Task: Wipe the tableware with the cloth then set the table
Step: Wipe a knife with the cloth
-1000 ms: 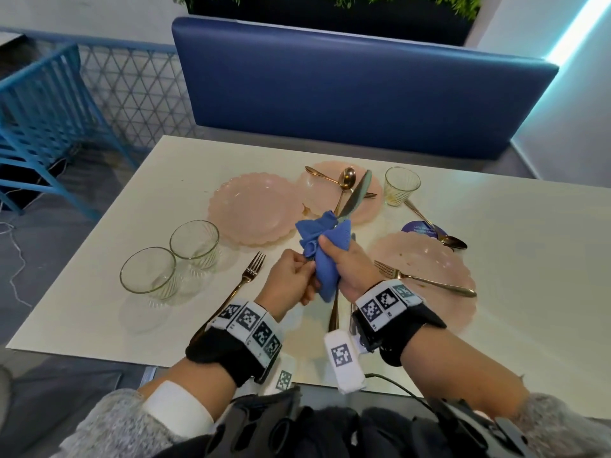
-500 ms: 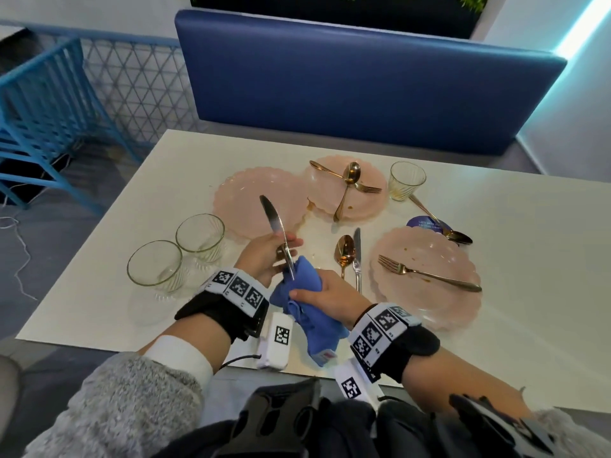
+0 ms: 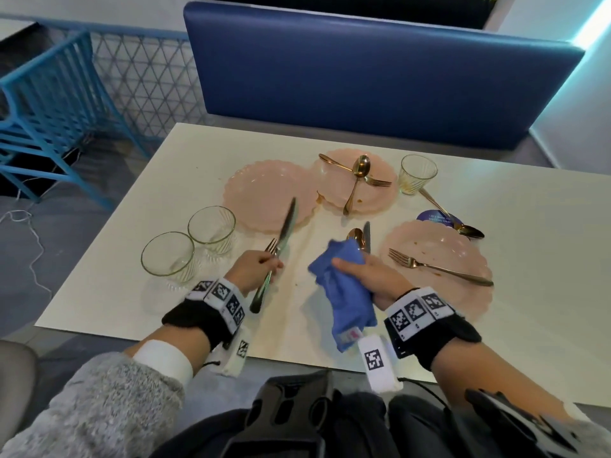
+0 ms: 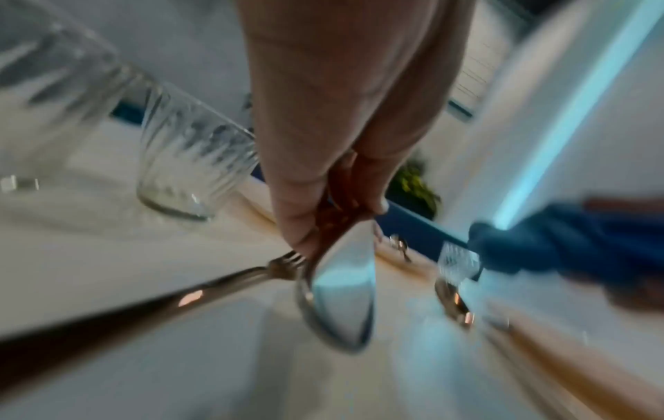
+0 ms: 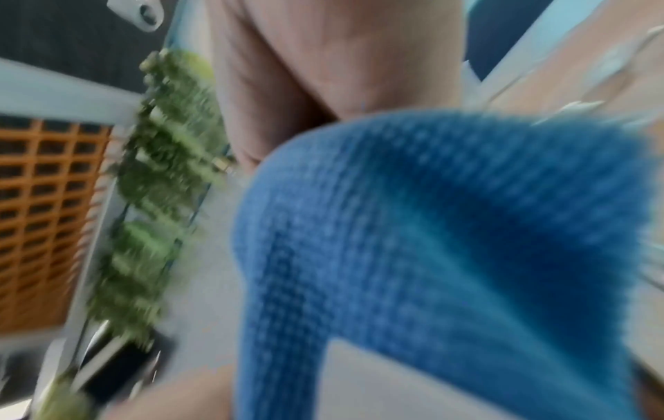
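Head view: a person sits at a white tabletop (image 3: 125, 276) facing a blue bench seat (image 3: 380, 81).
Left hand: the left hand (image 3: 253, 271) has its grip curled round the handle of a knife (image 3: 281, 246), which is lifted off the tabletop with the blade slanting up and away over the near edge of a pink plate (image 3: 264, 193).
Left wrist view: blurred; the fingers (image 4: 298, 216) close on the knife handle, and the blade (image 4: 341, 298) runs towards the camera.
Right hand: the right hand (image 3: 370, 276) has its grip closed on a bunched blue cloth (image 3: 344, 292), whose free end hangs towards the near table edge.
Cloth and knife: apart, not touching.
Right wrist view: blurred; the cloth (image 5: 431, 241) fills most of the picture.
Fork: a fork (image 3: 271, 247) lies on the tabletop just under the left hand.
Glasses: two empty glasses (image 3: 188, 249) stand side by side left of that hand.
Between the hands: a spoon (image 3: 356, 235) and a second knife (image 3: 367, 236) lie just beyond the cloth.
Right plate: a plate (image 3: 463, 259) carries another fork (image 3: 436, 266).
Far plate: a plate (image 3: 380, 196) holds a crossed spoon and fork; a third glass (image 3: 416, 173) stands to its right.
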`<state>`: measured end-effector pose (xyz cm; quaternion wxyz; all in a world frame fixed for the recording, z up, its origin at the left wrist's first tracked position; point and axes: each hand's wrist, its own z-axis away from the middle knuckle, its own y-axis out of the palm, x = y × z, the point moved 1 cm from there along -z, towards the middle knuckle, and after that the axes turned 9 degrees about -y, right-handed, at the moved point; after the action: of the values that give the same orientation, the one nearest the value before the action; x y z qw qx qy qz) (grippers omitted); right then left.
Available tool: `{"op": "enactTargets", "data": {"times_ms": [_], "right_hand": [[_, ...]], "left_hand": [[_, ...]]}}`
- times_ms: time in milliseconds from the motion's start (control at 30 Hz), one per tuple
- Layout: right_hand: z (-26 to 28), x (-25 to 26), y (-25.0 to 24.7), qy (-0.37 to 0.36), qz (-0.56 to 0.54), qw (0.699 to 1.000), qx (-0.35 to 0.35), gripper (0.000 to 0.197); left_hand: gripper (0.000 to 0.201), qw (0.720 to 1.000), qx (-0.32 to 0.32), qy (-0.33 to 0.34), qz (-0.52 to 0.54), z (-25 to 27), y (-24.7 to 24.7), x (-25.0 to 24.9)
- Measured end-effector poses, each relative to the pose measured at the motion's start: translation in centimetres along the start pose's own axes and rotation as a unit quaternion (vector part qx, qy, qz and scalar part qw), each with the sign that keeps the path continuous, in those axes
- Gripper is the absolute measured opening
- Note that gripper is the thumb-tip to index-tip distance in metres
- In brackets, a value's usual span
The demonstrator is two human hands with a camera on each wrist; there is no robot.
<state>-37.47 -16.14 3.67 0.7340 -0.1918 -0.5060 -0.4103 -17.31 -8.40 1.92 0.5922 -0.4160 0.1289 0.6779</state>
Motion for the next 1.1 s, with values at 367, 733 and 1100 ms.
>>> {"op": "enactTargets", "data": {"times_ms": [367, 733, 1100], "right_hand": [[1.6, 3.2, -3.3, -0.069, -0.235, 0.965, -0.095, 0.035], [2.0, 3.7, -4.3, -0.09, -0.265, 0.955, -0.097, 0.037], [3.9, 3.7, -8.5, -0.111, -0.231, 0.956, -0.142, 0.038]], "left_hand": [[0.016, 0.964, -0.141, 0.051, -0.219, -0.1, -0.7, 4.4], [0.014, 0.926, -0.197, 0.1, -0.307, -0.9, -0.1, 3.5], [0.036, 0.922, -0.036, 0.115, -0.369, -0.8, 13.3, -2.9]]}}
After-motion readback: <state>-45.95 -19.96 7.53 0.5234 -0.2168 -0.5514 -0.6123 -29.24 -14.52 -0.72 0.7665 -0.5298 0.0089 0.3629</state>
